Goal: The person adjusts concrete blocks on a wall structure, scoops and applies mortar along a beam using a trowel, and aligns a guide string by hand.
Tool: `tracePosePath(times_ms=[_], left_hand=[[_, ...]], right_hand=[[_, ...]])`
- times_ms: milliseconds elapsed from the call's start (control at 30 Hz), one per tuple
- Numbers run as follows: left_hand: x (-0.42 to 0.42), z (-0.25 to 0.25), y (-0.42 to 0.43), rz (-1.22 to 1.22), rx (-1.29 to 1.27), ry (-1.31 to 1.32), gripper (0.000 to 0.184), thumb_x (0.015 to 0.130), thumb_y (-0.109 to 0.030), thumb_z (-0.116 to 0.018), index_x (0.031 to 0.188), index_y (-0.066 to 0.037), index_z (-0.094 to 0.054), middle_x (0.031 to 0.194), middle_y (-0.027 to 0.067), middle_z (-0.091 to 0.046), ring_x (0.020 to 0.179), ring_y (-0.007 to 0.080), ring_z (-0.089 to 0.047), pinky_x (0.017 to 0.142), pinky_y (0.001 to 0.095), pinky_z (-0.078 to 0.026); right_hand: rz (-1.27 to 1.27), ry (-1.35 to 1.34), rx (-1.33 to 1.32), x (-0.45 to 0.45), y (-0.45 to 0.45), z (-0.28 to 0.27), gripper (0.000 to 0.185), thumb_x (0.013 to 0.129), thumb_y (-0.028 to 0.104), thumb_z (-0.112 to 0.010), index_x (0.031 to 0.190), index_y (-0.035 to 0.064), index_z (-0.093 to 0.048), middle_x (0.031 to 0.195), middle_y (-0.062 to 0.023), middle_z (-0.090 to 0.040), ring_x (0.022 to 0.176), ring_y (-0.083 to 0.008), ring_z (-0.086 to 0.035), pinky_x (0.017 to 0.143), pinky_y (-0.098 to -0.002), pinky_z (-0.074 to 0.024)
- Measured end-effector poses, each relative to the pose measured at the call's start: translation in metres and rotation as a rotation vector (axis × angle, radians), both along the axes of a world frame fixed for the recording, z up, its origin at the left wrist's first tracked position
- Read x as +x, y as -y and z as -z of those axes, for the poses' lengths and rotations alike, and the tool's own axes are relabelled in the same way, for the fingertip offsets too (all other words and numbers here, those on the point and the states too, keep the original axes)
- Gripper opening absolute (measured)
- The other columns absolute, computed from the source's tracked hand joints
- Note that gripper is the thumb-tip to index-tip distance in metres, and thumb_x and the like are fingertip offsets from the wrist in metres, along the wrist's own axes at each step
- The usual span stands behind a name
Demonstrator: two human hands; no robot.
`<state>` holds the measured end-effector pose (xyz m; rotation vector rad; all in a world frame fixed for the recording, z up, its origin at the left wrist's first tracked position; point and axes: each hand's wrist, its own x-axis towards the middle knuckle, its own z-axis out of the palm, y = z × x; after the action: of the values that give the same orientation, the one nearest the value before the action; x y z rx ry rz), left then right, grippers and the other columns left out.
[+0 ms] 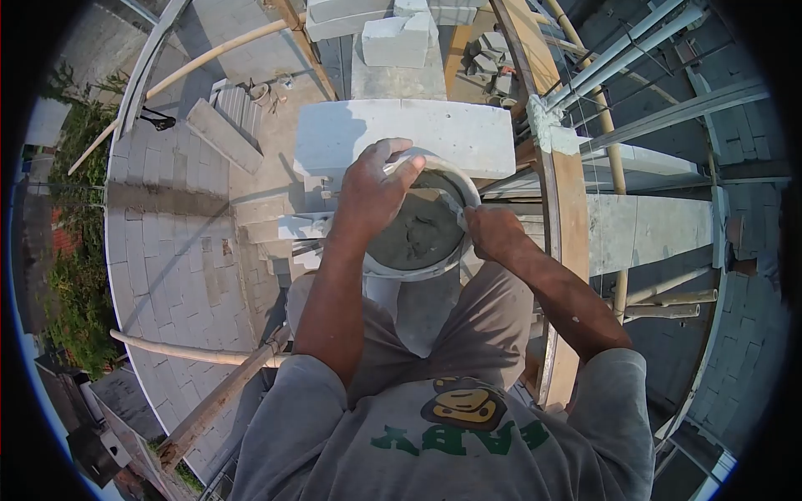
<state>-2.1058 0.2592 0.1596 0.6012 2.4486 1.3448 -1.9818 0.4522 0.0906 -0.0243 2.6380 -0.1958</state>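
Off-white and grimy in the head view, the round bucket (422, 273) shows between the person's trousered knees (501, 301) and a pale slab (468, 134); its mouth faces up at the camera, long axis roughly along the line of sight; grey, lumpy mortar (418, 230) lies inside; left hand (378, 185) and right hand (494, 234) clamp opposite sides of its rim.

Pale dusty floor (284, 138) beyond bucket (418, 272), to its left: carries stack of grey slabs (237, 108), single slab (224, 136) lying just beside stack. Concrete ledge (398, 82) straight beyond bucket: rough-edged white block (396, 42) on top. Grey block pieces (487, 63) beyond bucket, to right; surface beneath unclear. Bucket's own support hidden.
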Motion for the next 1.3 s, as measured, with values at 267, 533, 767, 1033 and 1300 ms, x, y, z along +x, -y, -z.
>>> tracePosePath(times_ms=[267,533,767,1033,1300], left_hand=[[0.004,-0.002,0.022,-0.165,-0.049,-0.125,0.049,0.082,-0.039,-0.062,0.112,-0.001,-0.059,0.110,0.0200,-0.059,0.101,0.0333,-0.058,0.088,0.0399,-0.044],[0.005,-0.009,0.019,-0.171,-0.019,-0.043,0.050,0.082,-0.041,-0.062,0.112,0.000,-0.060,0.110,0.0205,-0.059,0.104,0.0312,-0.057,0.088,0.0393,-0.044],[0.006,0.000,-0.004,-0.128,0.021,-0.059,0.053,0.083,-0.043,-0.061,0.113,0.000,-0.059,0.112,0.0208,-0.058,0.104,0.0302,-0.057,0.089,0.0382,-0.044],[0.014,0.013,-0.013,-0.131,0.084,-0.025,0.053,0.084,-0.042,-0.061,0.115,0.001,-0.059,0.112,0.0201,-0.058,0.103,0.0282,-0.056,0.089,0.0369,-0.043],[0.018,0.017,-0.025,-0.067,0.066,-0.021,0.051,0.085,-0.041,-0.060,0.116,0.000,-0.058,0.114,0.0187,-0.058,0.103,0.0270,-0.057,0.089,0.0367,-0.043]], right_hand=[[0.169,0.127,-0.069,-0.029,0.055,0.059,0.023,0.076,0.018,-0.060,0.094,0.0042,-0.064,0.092,-0.0159,-0.067,0.086,-0.0295,-0.067,0.074,-0.0375,-0.0529],[0.406,0.377,-0.421,-0.022,0.092,0.071,0.040,0.070,0.021,-0.056,0.099,-0.0057,-0.061,0.100,-0.0257,-0.063,0.096,-0.0369,-0.062,0.082,-0.0430,-0.0488],[0.578,0.160,-0.403,0.044,0.059,0.040,0.041,0.070,0.022,-0.057,0.100,-0.0057,-0.059,0.098,-0.0249,-0.063,0.095,-0.0377,-0.062,0.083,-0.0452,-0.0482],[0.703,0.056,-0.639,0.094,0.054,0.073,0.042,0.071,0.031,-0.063,0.101,0.0017,-0.058,0.093,-0.0183,-0.065,0.092,-0.0338,-0.063,0.080,-0.0445,-0.0480],[0.878,0.334,-0.980,0.091,0.030,0.061,0.033,0.070,0.026,-0.068,0.092,0.0009,-0.062,0.077,-0.0129,-0.064,0.062,-0.0224,-0.065,0.052,-0.0344,-0.0511]])
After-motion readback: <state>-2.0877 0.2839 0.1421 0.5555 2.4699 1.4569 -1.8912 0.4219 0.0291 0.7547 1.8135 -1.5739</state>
